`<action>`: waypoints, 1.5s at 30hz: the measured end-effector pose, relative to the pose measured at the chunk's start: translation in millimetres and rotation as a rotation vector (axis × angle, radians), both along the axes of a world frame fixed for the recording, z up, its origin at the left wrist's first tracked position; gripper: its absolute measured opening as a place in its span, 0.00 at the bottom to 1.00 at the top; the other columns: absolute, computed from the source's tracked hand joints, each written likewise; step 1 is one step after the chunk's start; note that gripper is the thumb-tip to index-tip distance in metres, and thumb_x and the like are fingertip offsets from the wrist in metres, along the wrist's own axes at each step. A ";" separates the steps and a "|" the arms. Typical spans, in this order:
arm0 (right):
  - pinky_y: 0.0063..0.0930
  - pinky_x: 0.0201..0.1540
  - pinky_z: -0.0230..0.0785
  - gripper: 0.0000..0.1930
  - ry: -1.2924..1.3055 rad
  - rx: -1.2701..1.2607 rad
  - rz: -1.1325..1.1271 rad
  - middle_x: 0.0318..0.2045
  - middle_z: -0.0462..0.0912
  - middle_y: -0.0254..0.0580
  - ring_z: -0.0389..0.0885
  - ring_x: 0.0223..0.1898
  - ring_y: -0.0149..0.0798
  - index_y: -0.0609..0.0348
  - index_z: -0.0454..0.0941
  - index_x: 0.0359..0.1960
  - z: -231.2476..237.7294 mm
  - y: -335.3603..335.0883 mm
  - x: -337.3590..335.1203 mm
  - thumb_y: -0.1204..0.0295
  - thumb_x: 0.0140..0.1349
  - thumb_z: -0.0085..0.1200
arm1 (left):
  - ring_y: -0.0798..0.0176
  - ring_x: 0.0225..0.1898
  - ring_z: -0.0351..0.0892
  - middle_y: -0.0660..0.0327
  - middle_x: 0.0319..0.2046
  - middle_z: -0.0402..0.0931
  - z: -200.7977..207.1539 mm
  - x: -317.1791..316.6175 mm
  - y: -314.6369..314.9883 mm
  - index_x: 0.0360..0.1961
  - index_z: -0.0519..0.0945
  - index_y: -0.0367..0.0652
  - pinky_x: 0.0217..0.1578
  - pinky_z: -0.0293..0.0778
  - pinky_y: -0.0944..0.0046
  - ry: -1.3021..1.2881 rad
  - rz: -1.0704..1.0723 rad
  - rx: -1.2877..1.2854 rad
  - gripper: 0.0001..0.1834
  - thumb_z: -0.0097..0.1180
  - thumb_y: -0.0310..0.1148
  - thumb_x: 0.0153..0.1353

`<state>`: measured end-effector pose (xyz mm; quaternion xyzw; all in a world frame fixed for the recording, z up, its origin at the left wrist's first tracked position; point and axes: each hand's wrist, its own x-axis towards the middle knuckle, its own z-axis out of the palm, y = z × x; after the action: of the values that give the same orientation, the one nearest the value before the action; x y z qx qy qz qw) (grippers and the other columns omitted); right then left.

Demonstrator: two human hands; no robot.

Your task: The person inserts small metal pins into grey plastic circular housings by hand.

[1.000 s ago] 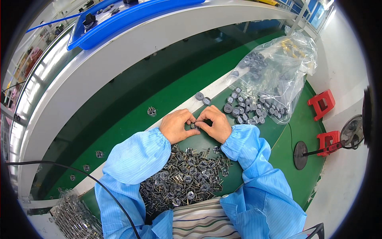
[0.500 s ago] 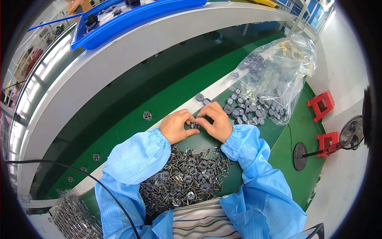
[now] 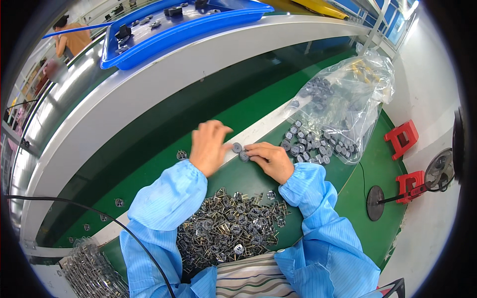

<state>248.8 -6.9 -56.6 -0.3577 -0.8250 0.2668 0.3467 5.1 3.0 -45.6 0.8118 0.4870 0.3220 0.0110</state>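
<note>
Above the white strip along the bench, my left hand (image 3: 209, 149) is raised, blurred, its thumb apart from the stretched fingers and nothing visible in it. The fingertips of my right hand (image 3: 272, 160) pinch the edge of a grey round cap (image 3: 244, 156). Touching that cap is a second grey round cap (image 3: 237, 147), lying on the strip by my left thumb. Below my hands a big heap of small dark parts with metal pins (image 3: 226, 228) covers the green bench top. A single pinned part (image 3: 182, 155) sits on the green belt left of my left wrist.
A clear plastic bag (image 3: 348, 99) spills grey caps (image 3: 308, 141) at the right. Several pinned parts (image 3: 119, 202) dot the belt. A blue tray (image 3: 184, 37) stands on the far ledge. Red stools (image 3: 401, 140) and a fan (image 3: 439, 166) are at right. A black cable (image 3: 89, 202) crosses my left sleeve.
My hands have come apart: the left has lifted up and left, and the pinned part both held no longer shows. My right hand has gone to a grey cap. The view has shifted slightly.
</note>
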 end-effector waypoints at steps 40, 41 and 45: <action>0.37 0.36 0.74 0.03 -0.127 -0.074 -0.189 0.32 0.81 0.49 0.83 0.33 0.50 0.63 0.82 0.36 4.4 1.1 38.2 0.81 0.61 0.58 | 0.47 0.43 0.76 0.55 0.37 0.75 -30.1 24.0 -15.2 0.42 0.80 0.45 0.44 0.71 0.49 -0.223 -0.467 -0.144 0.21 0.73 0.42 0.53; 0.38 0.40 0.75 0.05 -0.127 -0.052 -0.162 0.33 0.81 0.50 0.83 0.35 0.51 0.63 0.84 0.38 6.8 4.8 41.7 0.81 0.62 0.58 | 0.47 0.42 0.76 0.56 0.37 0.76 -29.5 23.0 -14.1 0.41 0.80 0.45 0.44 0.71 0.50 -0.224 -0.457 -0.151 0.20 0.74 0.42 0.52; 0.33 0.44 0.74 0.19 -0.171 -0.264 0.100 0.43 0.77 0.43 0.81 0.42 0.41 0.60 0.82 0.52 29.3 7.7 45.4 0.86 0.58 0.59 | 0.50 0.44 0.77 0.59 0.36 0.77 -28.6 16.0 -12.0 0.39 0.80 0.47 0.45 0.71 0.51 -0.189 -0.478 -0.223 0.19 0.75 0.40 0.49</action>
<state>294.2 0.8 -27.3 -0.3800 -0.8260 0.3587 0.2115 21.1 -9.1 -74.2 0.8638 0.3110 0.3290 0.2214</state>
